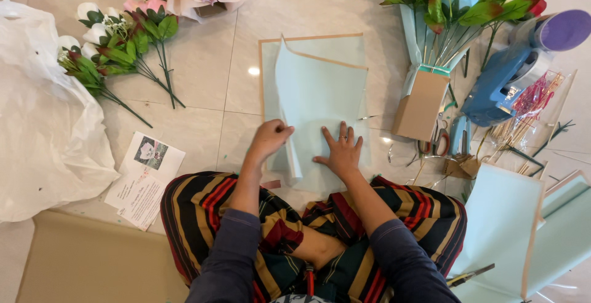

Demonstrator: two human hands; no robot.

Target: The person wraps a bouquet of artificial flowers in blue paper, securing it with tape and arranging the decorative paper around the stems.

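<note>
Striped trousers fill the bottom of the view, where the person sits cross-legged on the tiled floor. Just past the knees lies a pale blue sheet of wrapping paper with a tan edge, folded over itself. The right hand lies flat on the paper with its fingers spread. The left hand sits at the paper's left fold, fingers curled together; it seems to pinch the edge, but that is hard to see.

Right of the paper stands a small brown cardboard box, and behind the box lies a bunch of flowers in blue wrap. Farther right of the paper are a blue glue gun, scissors and more blue sheets. Left of the paper lie loose white and pink flowers, a printed leaflet and a big white plastic sheet.
</note>
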